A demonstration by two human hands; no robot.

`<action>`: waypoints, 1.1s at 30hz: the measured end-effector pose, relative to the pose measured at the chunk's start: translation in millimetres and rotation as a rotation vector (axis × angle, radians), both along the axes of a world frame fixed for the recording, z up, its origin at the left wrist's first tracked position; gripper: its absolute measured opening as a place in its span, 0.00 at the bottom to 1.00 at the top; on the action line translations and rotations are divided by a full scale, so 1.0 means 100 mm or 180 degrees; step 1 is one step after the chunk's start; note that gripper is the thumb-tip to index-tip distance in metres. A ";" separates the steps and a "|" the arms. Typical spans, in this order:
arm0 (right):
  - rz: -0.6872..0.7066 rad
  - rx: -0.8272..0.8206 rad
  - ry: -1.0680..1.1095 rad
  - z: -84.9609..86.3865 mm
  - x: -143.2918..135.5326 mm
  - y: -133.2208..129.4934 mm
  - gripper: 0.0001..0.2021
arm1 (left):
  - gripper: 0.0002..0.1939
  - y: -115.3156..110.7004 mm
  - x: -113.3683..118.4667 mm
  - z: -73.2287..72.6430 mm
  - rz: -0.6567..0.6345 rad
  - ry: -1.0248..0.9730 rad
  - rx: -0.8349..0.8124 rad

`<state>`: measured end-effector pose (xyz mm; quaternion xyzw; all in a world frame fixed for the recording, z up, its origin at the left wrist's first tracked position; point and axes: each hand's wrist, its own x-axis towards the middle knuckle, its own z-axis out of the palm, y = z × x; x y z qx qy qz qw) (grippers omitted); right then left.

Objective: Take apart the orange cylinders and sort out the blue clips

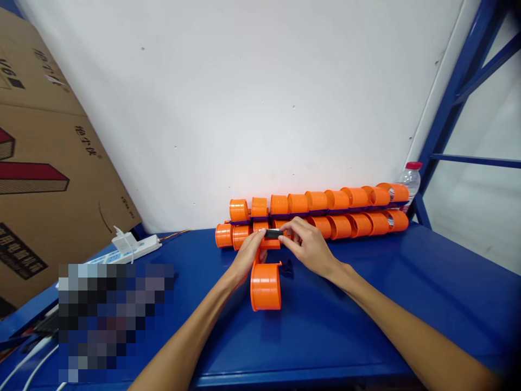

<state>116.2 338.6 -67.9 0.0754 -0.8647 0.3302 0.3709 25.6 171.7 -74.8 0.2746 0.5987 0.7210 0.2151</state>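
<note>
A small black strip (274, 234) with a pale upper edge lies level between my two hands. My right hand (308, 243) pinches its right end between thumb and fingertips. My left hand (247, 254) is closed around the arm of an orange plastic holder, its thumb near the strip's left end. The holder's open round cup (266, 288) hangs toward me, below the hands. Beside the cup is a small dark piece (287, 267); whether it is attached cannot be made out. Behind the hands, several orange cups (317, 202) stand in two stacked rows.
A water bottle (410, 179) with a red cap stands behind the rows' right end. On the left are a white power strip (140, 248) with a plug, a blurred-out patch and a large cardboard box (52, 136). A white wall (244, 98) backs the blue table (345, 326).
</note>
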 end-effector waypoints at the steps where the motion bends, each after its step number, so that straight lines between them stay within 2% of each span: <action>1: -0.0053 -0.0107 -0.0013 0.02 0.01 0.00 0.06 | 0.25 -0.01 -0.01 0.01 0.0045 -0.0026 0.0022; 7: -0.0202 -0.1238 -0.0001 0.14 0.05 0.02 0.11 | 0.28 -0.05 -0.04 0.11 0.0226 -0.0244 0.0293; 10: -0.0248 -0.1456 0.0171 0.17 0.05 0.10 0.11 | 0.27 -0.09 -0.08 0.17 0.0293 -0.0410 0.0583; 12: -0.0162 -0.1265 0.0077 0.18 0.04 0.16 0.09 | 0.26 -0.13 -0.12 0.20 0.0366 -0.0549 0.0849; 16: 0.0034 -0.0519 -0.0411 0.16 0.03 0.18 0.05 | 0.19 -0.19 -0.21 0.24 0.0642 -0.0874 0.1333; 20: 0.0143 -0.0039 -0.0850 0.00 -0.02 0.05 0.06 | 0.18 -0.20 -0.27 0.23 0.0892 -0.0894 0.1433; 23: 0.0132 0.0415 -0.1031 -0.14 -0.06 -0.04 0.07 | 0.20 -0.20 -0.29 0.20 0.0878 -0.0887 0.1431; 26: -0.0038 0.0828 -0.1029 -0.19 -0.07 -0.06 0.08 | 0.20 -0.20 -0.30 0.19 0.0849 -0.0868 0.1478; 30: -0.0169 0.1001 -0.1051 -0.14 -0.04 0.00 0.10 | 0.18 -0.20 -0.30 0.19 0.0868 -0.0911 0.1566; 33: -0.0025 0.0983 -0.1148 -0.10 -0.02 0.02 0.07 | 0.17 -0.19 -0.31 0.19 0.0916 -0.0945 0.1574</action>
